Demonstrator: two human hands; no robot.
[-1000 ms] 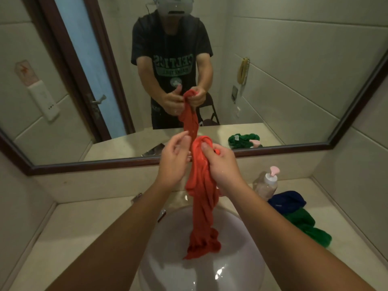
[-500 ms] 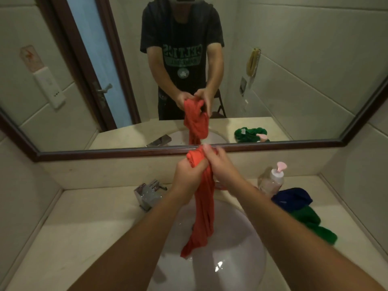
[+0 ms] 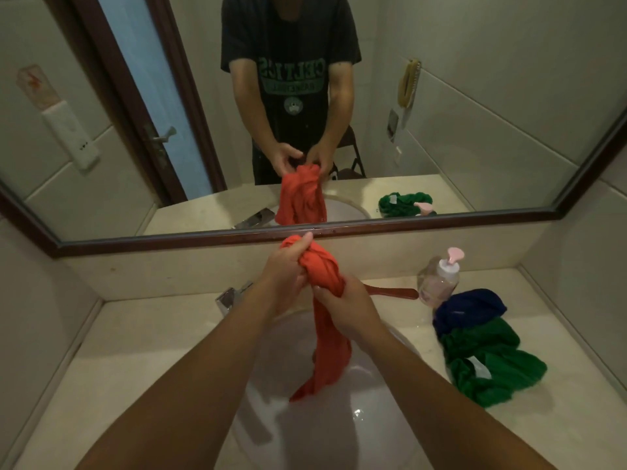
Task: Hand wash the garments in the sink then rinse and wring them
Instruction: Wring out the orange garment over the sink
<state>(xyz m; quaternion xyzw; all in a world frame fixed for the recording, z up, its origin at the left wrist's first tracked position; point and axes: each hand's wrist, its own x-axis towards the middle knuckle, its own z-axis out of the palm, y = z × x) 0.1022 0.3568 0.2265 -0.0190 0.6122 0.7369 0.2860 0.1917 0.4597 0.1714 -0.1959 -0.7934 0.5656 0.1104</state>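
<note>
Wringing seems to be the step: left hand (image 3: 286,266) and right hand (image 3: 346,308) both clench the orange garment (image 3: 330,354) above the sink (image 3: 390,432), its tail dangling inside. I'd twist the fists opposite ways, then regrip lower so drips land inside.

Wet orange cloth garment (image 3: 325,337), glossy white sink (image 3: 369,432), matt stone counter (image 3: 142,337).

We see dim, warm light, soft shadows and one small glare spot in the sink (image 3: 356,413). Wide-angle distortion bends the mirror frame (image 3: 441,221).
</note>
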